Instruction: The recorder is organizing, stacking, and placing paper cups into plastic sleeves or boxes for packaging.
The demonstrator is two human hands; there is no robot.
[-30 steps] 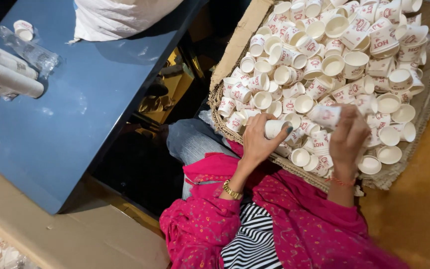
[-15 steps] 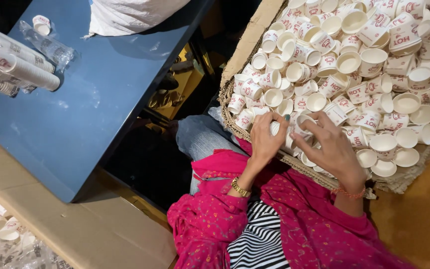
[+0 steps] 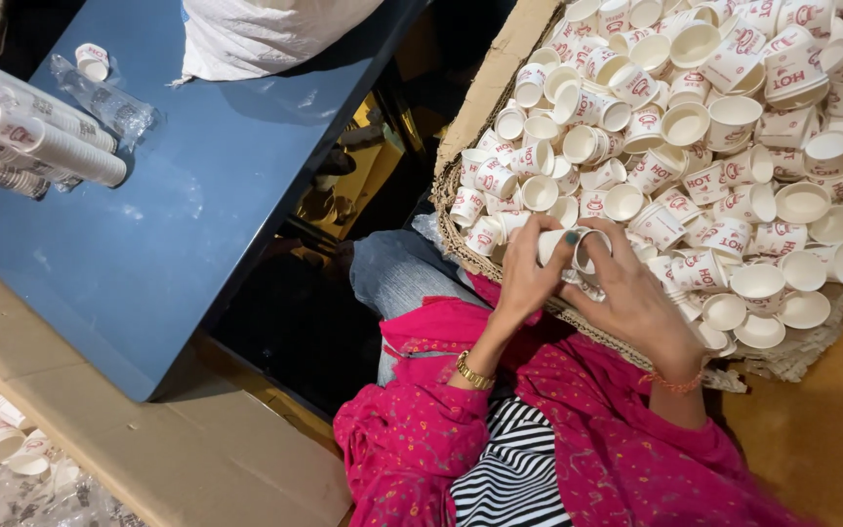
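right now both hands meet over the near rim of the woven basket of loose cups. the left hand has its fingers curled around a small white paper cup lying sideways, long axis left-right, mouth towards the right hand, whose fingers pinch its rim.

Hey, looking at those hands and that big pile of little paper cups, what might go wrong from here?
The left hand and right hand both pinch one small paper cup; squeezing could crush its thin rim. The heap of loose cups lies high in the woven basket, so a nudge of either hand might tip cups over the near edge. On the blue table, the stacked cup sleeves lie on their sides close to the edge and may roll off.
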